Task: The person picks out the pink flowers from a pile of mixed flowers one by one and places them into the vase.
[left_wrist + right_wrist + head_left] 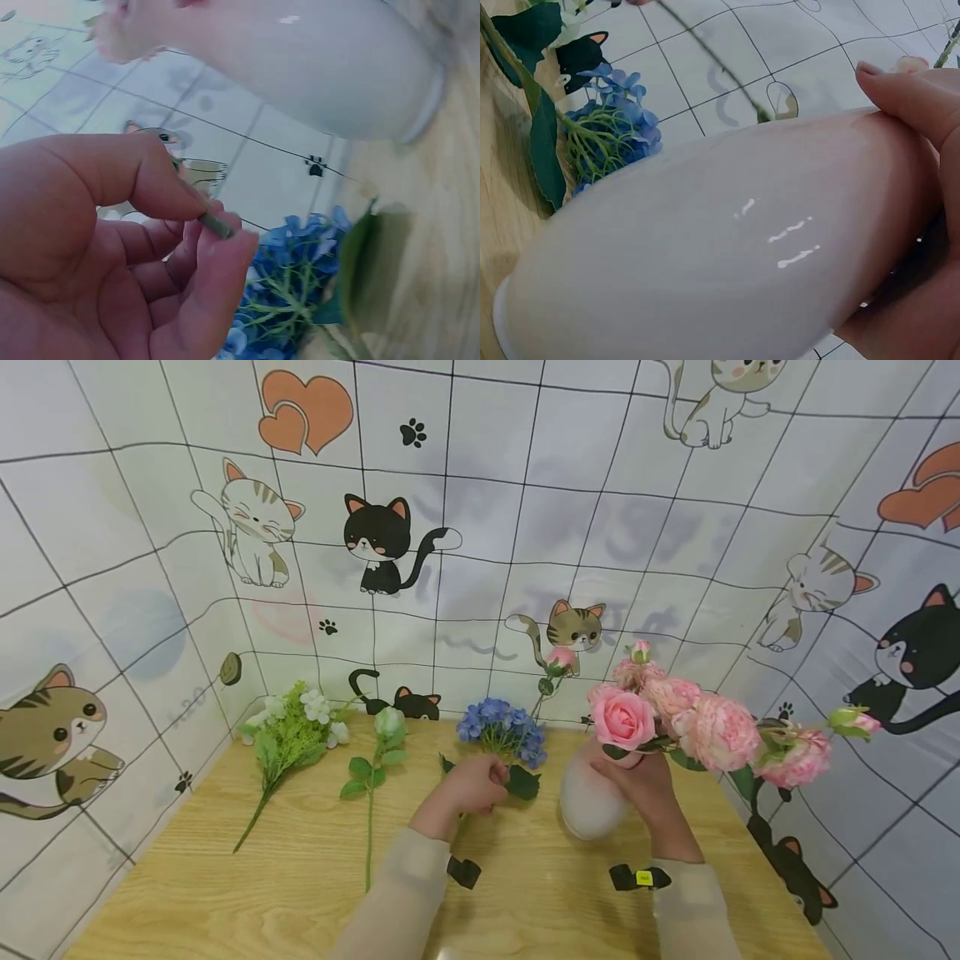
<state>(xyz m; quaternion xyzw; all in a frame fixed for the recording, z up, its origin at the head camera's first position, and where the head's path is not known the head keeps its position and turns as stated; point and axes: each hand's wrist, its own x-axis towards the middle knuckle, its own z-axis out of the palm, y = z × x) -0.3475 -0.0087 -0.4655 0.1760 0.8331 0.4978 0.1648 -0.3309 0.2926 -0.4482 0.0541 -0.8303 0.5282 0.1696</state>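
My right hand (641, 781) grips the neck of a white vase (592, 797) that shades to pink near the top. The vase leans, its base at the tabletop, and a bunch of pink roses (626, 718) spreads from its mouth to the right. My left hand (476, 781) pinches a thin green stem (217, 225) close to its cut end, between thumb and fingertips. This stem leads up to a pink rosebud (561, 658) in front of the patterned backdrop. Just beyond the left hand lies a blue hydrangea (498, 727) with a dark green leaf (522, 782).
On the wooden table (247, 893), a white rose (390, 724) on a long stem lies left of my left hand. Farther left is a sprig of white flowers and greenery (288, 739). A cat-print cloth (480, 527) surrounds the table's back and sides.
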